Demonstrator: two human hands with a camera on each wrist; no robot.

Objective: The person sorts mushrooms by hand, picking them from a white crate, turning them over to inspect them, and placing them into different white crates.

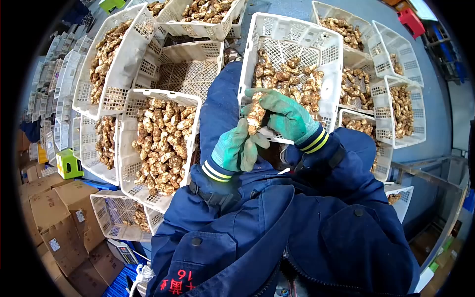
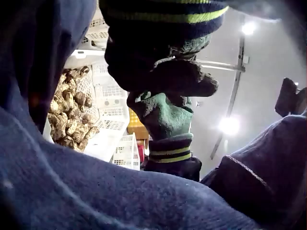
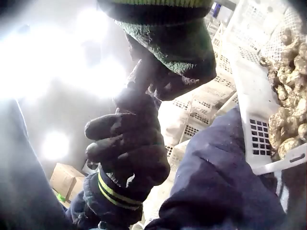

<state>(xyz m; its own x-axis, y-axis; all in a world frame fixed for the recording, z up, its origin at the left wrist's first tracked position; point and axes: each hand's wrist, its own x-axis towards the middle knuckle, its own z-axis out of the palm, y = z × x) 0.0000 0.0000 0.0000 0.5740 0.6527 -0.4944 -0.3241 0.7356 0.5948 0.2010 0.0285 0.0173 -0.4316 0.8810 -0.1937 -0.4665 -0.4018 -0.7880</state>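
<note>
Raised over the near end of a white crate, my green-gloved right hand (image 1: 287,111) pinches a long, knobbly brown-and-white mushroom (image 1: 256,115) near its upper end. The mushroom points downward, toward my lap. My left hand (image 1: 235,148), gloved the same, lies just below and to the left of it. Its fingertips come right beside the mushroom's lower end, and the other fingers extend loosely to the right. In the right wrist view the left hand (image 3: 129,143) is dark against bright lights. Similar mushrooms (image 1: 292,74) lie in the crate (image 1: 297,32) beyond the hands.
A fuller crate (image 1: 129,173) of mushrooms stands left of my leg; behind it is a crate (image 1: 193,44) showing bare mesh. More crates stand right (image 1: 413,116). Cardboard boxes (image 1: 52,205) and a green stool (image 1: 68,163) are at left, a metal frame (image 1: 435,171) at right.
</note>
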